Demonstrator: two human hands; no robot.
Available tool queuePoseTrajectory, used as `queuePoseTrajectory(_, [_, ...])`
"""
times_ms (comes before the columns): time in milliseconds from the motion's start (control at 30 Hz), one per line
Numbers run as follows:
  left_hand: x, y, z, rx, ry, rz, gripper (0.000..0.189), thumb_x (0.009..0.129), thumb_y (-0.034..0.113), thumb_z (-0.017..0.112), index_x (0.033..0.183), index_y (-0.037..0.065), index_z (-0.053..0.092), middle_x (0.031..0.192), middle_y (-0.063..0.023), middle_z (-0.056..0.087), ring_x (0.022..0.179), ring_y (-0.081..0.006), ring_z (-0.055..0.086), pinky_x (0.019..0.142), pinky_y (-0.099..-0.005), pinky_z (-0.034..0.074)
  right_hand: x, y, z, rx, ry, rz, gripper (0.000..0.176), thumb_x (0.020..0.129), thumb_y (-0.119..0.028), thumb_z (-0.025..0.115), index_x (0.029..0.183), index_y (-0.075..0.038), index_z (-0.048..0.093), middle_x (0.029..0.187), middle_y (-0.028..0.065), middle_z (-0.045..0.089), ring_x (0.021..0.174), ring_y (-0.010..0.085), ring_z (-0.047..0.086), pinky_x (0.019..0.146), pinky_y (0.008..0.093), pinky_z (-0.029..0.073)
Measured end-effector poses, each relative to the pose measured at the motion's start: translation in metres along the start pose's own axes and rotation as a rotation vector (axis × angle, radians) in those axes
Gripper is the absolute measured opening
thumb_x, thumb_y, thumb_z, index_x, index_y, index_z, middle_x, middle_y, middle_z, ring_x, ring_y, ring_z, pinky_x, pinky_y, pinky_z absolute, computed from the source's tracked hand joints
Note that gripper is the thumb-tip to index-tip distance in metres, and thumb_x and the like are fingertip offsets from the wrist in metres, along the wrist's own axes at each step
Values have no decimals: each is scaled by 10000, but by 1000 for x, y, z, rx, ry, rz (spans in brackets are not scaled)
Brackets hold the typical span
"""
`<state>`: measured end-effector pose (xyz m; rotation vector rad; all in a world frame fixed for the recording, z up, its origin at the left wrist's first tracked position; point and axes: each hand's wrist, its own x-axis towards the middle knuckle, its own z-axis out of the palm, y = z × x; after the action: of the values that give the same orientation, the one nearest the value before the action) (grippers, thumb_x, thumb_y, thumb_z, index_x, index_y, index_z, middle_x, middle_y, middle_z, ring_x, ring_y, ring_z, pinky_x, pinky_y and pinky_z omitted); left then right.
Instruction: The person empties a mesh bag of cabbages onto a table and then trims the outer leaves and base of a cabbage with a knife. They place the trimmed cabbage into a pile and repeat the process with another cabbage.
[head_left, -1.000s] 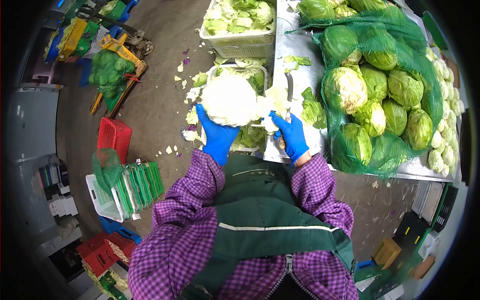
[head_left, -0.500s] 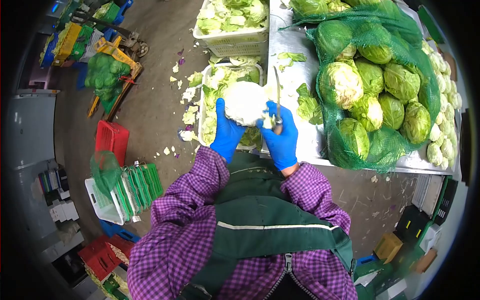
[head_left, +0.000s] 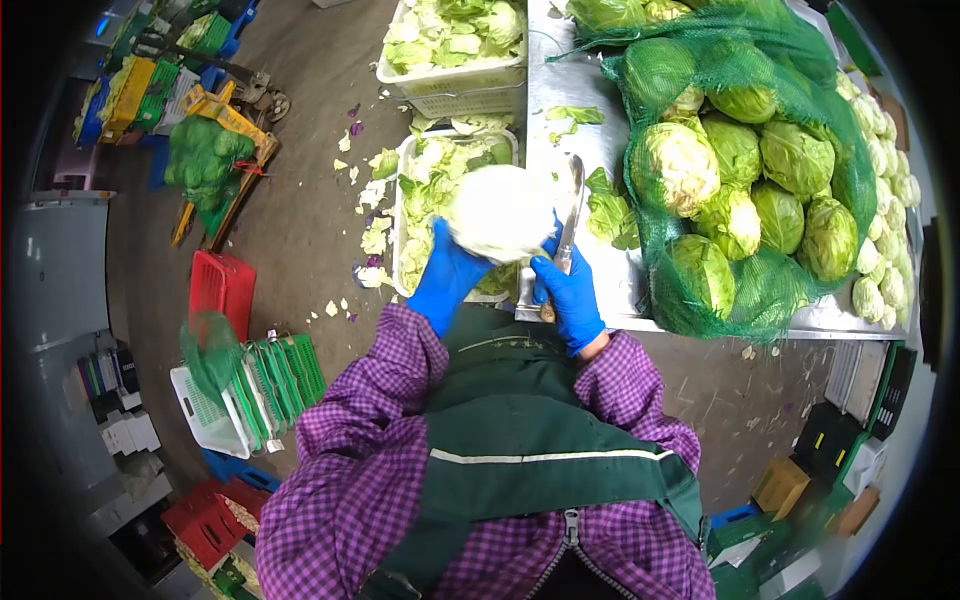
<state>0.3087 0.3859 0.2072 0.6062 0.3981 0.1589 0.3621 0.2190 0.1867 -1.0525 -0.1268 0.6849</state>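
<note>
Cabbage [head_left: 500,212]: hanging above crate [head_left: 400,190] of leaves, just beside table [head_left: 555,90] edge. Left hand [head_left: 445,280]: cupping it from below, fingers wrapping around. Right hand [head_left: 568,295]: clenching knife [head_left: 572,210], blade pointing up, touching cabbage's right side.

The steel table [head_left: 548,120] carries a green net sack of cabbages [head_left: 745,175] across its middle and right side. A row of small pale heads [head_left: 885,230] lies along its right edge, and loose green leaves [head_left: 605,210] lie near its left edge. On the floor [head_left: 300,200], a white crate of trimmings [head_left: 412,215] stands just beside that left edge, with a second white crate [head_left: 450,75] beyond it and leaf scraps [head_left: 372,225] scattered alongside.
</note>
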Motion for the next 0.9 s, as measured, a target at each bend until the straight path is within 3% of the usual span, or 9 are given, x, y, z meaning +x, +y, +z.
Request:
queuePoseTrajectory(33, [0, 2, 6, 490, -11, -20, 952, 751, 645, 601, 1448, 118, 220, 1469, -108, 279, 1340, -284, 301, 1102, -451, 268, 1, -2, -8, -60, 40, 107, 649, 815, -59, 644, 1394, -30, 353, 1226, 90, 552, 825, 128, 583, 631, 231, 476])
queuePoseTrajectory(67, [-4, 6, 2, 618, -182, 294, 965, 720, 479, 731, 1448, 101, 224, 1456, -83, 306, 1336, -237, 311, 1110, -378, 255, 1, -7, -9, -118, 84, 216, 636, 824, -74, 642, 1389, -20, 357, 1160, 83, 583, 657, 98, 577, 537, 213, 456])
queuePoseTrajectory(100, [-1, 8, 1, 616, -193, 288, 965, 720, 479, 731, 1448, 101, 224, 1456, -83, 306, 1336, -237, 311, 1110, -378, 255, 1, -18, -7, -169, 151, 157, 521, 853, -98, 620, 1327, 3, 428, 765, 8, 544, 493, 58, 476, 462, 201, 406])
queuePoseTrajectory(200, [15, 4, 0, 764, -184, 170, 885, 699, 112, 771, 1427, 100, 268, 1383, -106, 388, 1282, -224, 378, 1062, -349, 327, 4, -24, -19, -305, 135, 169, 495, 856, -113, 624, 1309, -3, 456, 764, 9, 561, 516, 51, 479, 464, 205, 402])
queuePoseTrajectory(300, [28, -31, -9, 332, 65, 5, 840, 727, 141, 759, 1414, 116, 276, 1327, -108, 437, 1215, -233, 453, 976, -374, 428, 5, -15, -28, -333, 204, 136, 517, 844, -135, 643, 1327, -80, 470, 835, 38, 615, 501, 72, 509, 473, 223, 431])
queuePoseTrajectory(367, [32, -50, -8, 249, 146, -49, 751, 757, 172, 745, 1370, 125, 314, 1260, -99, 484, 1150, -229, 506, 866, -394, 502, -1, -2, -35, -744, 249, -8, 474, 847, -191, 632, 1292, -102, 498, 878, 121, 650, 589, 178, 606, 573, 308, 495])
queuePoseTrajectory(433, [37, -61, -1, 224, 303, -130, 722, 765, 205, 744, 1340, 142, 312, 1244, -94, 490, 1137, -244, 513, 826, -427, 515, -7, 18, -46, -1003, 218, 14, 404, 836, -259, 606, 1203, -101, 545, 976, 192, 637, 866, 369, 614, 765, 433, 483])
queuePoseTrajectory(567, [35, -71, 29, 348, 495, -68, 691, 780, 280, 737, 1319, 162, 321, 1243, -84, 495, 1093, -256, 536, 813, -488, 492, -11, 34, -46, -1056, 245, 37, 312, 837, -241, 592, 1107, -87, 560, 929, 182, 640, 849, 374, 613, 740, 440, 485])
queuePoseTrajectory(900, [45, -81, 37, 288, 555, -68, 714, 775, 298, 739, 1326, 182, 299, 1253, -77, 487, 1079, -268, 546, 795, -474, 495, 2, 42, -41, -1195, 339, -28, 187, 857, -196, 563, 1002, -89, 513, 820, 175, 633, 744, 384, 614, 627, 465, 475])
